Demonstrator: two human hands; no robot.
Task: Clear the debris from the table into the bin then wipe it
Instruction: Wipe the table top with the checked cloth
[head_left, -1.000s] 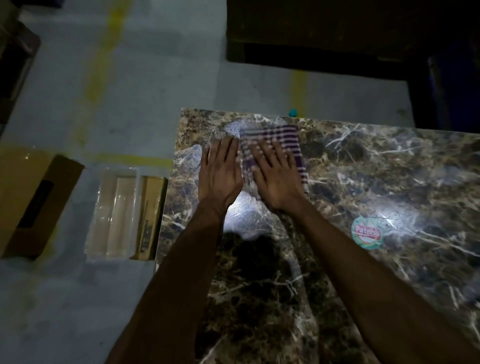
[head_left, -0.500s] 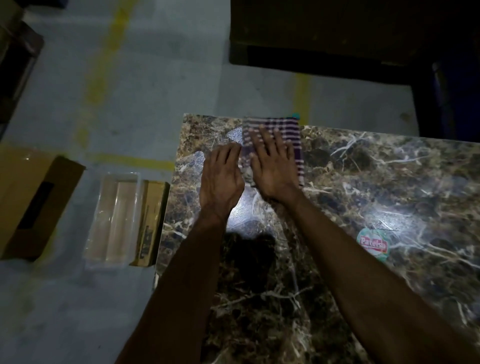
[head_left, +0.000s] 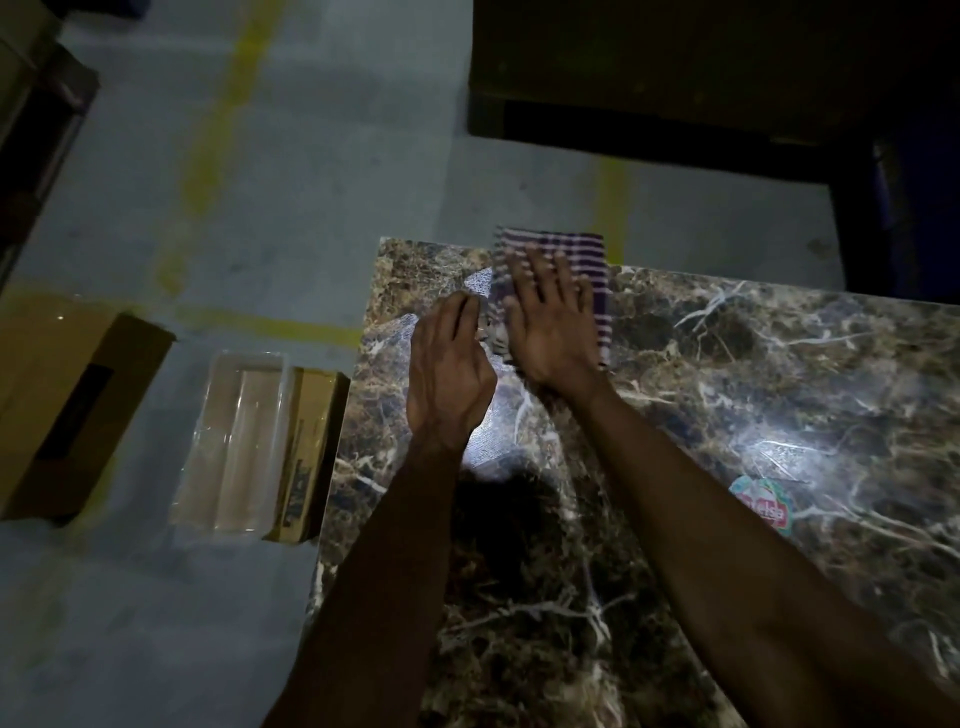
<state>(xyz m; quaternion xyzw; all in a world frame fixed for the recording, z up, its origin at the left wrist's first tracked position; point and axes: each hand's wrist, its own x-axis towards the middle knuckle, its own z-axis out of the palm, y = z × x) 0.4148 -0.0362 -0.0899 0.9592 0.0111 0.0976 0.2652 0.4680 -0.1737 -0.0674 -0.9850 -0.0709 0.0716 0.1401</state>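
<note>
A purple-and-white striped cloth (head_left: 566, 270) lies at the far edge of the marble-patterned counter (head_left: 727, 374), its far end reaching over that edge. The right hand (head_left: 553, 322) presses flat on it, fingers straight and spread. The left hand (head_left: 449, 374) rests beside it on the counter, fingers extended together, holding nothing. A round sticker (head_left: 768, 505) on the counter is too blurred to read. On the floor sit a clear plastic tray (head_left: 234, 441) and cardboard boxes (head_left: 67, 400).

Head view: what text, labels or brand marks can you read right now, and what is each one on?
"...elsa": white letters on the red band of the round sticker on the table; the first letters are blurred.
Dark print down the side of the carton on the floor: too small and blurred to read.
Nothing else carries readable text.
</note>
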